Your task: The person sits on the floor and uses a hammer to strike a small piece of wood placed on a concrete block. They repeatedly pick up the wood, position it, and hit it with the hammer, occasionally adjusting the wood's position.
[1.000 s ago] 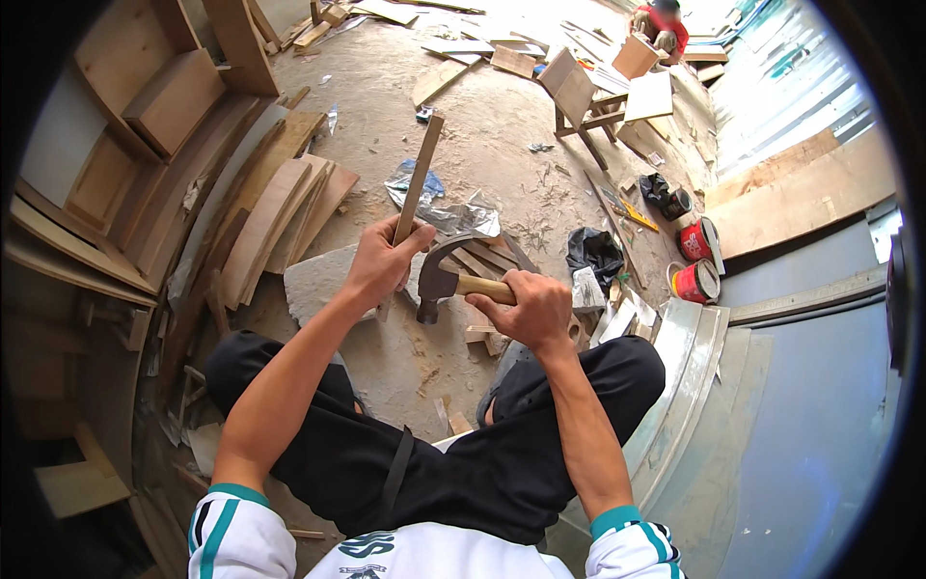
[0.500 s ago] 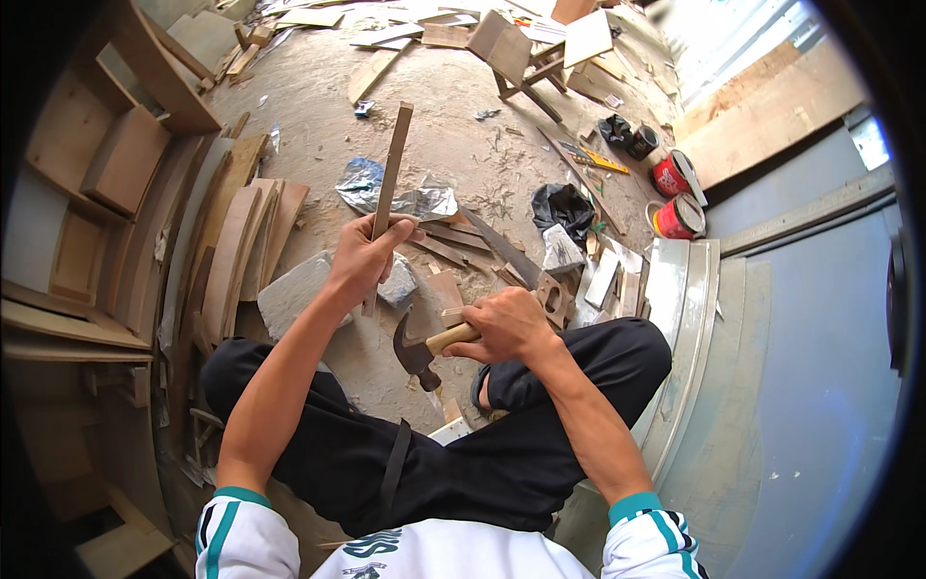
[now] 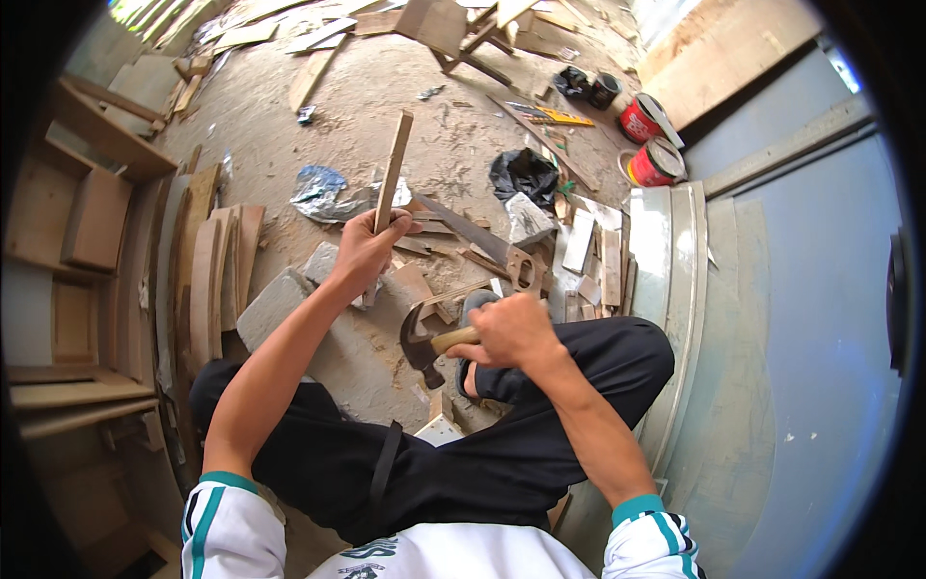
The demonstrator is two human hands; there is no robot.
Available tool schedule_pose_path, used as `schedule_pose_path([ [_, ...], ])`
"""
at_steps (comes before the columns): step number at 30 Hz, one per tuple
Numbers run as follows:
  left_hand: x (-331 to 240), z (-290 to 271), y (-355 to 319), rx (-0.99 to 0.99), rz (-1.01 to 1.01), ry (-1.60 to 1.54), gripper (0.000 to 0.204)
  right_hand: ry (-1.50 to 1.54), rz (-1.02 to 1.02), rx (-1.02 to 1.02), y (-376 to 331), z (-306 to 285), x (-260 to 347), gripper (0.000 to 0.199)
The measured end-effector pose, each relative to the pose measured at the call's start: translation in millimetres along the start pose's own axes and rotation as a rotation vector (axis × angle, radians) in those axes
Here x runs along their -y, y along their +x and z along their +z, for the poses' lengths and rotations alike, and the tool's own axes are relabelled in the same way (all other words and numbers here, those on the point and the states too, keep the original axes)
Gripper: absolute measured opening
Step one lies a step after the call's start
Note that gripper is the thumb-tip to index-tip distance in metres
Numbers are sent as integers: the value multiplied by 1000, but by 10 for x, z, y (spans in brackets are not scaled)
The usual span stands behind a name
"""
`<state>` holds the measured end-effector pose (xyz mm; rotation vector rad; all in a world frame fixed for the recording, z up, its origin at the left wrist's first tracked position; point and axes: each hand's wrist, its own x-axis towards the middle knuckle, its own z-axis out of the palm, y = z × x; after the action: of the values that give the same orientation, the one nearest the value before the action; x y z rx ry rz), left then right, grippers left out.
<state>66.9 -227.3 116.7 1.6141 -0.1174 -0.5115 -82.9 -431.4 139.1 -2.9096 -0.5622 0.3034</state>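
Observation:
Upright in my left hand (image 3: 367, 253) is a narrow wooden strip (image 3: 394, 159), my fingers wrapped round its lower part. My right hand (image 3: 516, 331) grips a claw hammer (image 3: 421, 349) by its pale wooden handle, close to the head. The head hangs over the floor between my bent legs, apart from the strip. A thin sliver of wood (image 3: 453, 293) shows just above the hammer; whether my right hand touches it I cannot tell. Beyond my right hand lies a handsaw (image 3: 468, 230) with a wooden handle, among offcuts. Below the hammer sits a small wood block (image 3: 441, 405).
A stone slab (image 3: 274, 307) lies left of my hands, with curved boards (image 3: 207, 280) leaning by a wooden cabinet (image 3: 96, 217). Ahead are a black plastic bag (image 3: 524, 177), crumpled foil (image 3: 328, 198) and red cans (image 3: 658, 162). A grey panel (image 3: 801, 318) stands at right.
The view has shifted, so the floor things sit further left and higher. My hands keep hold of the strip and the hammer, and the strip's lower end no longer shows.

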Motion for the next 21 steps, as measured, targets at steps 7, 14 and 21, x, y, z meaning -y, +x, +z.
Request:
schedule_pose_path([
  [7,933,1179,1200,164,-130,401,31,82,-49,347,40,211,90,45],
  [14,1765,1959,2110,162,-217,613,31,123,70,235,28,486,-92,34],
  [21,2152,2103,2401,211,-218,557,33,259,95,136,201,446,9,36],
])
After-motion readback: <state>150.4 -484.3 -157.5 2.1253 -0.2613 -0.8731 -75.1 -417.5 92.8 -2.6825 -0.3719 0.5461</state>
